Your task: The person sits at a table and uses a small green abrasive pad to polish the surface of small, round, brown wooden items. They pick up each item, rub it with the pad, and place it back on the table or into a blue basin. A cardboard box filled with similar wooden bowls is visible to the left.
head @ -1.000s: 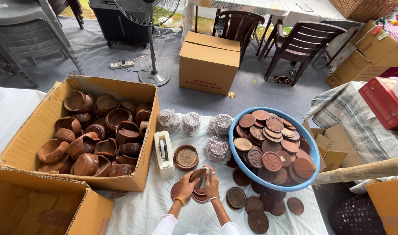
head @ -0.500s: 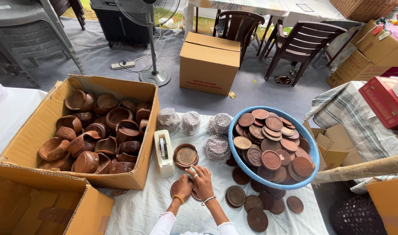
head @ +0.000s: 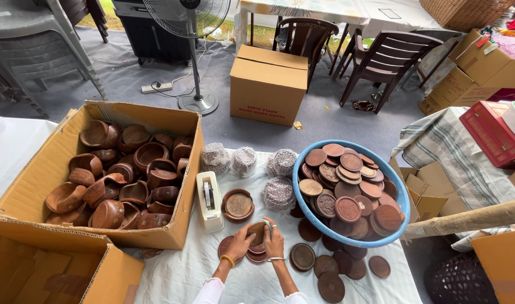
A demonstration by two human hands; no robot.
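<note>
Left to right. Open cardboard box of brown clay bowls [head: 108, 180] sat at 9 o'clock on the table, too jumbled to count, well over a dozen. One white tape dispenser [head: 208, 201] stood just right of it, long axis running 12 to 6. One lidded brown clay bowl [head: 238, 205] sat beside the dispenser. Four wrapped silvery stacks [head: 261, 171] lay at 12 o'clock of the hands.

Left hand [head: 239, 245] and right hand [head: 274, 243] were close together, both clamped on one small brown clay lid [head: 257, 232], which was held tilted between them, just above a short stack of round brown clay pieces [head: 256, 254] on the white-clothed table [head: 184, 276]. Both hands were equally near it; its flat face seemed to point toward 12 o'clock. A thin pale strip showed at the right hand's fingertips; couldn't tell what it was.

Round blue plastic basin of flat brown clay lids [head: 401, 197] sat at 2 o'clock, roughly two dozen lids. About seven loose brown discs [head: 331, 286] lay on the cloth at 4 o'clock of the hands.
</note>
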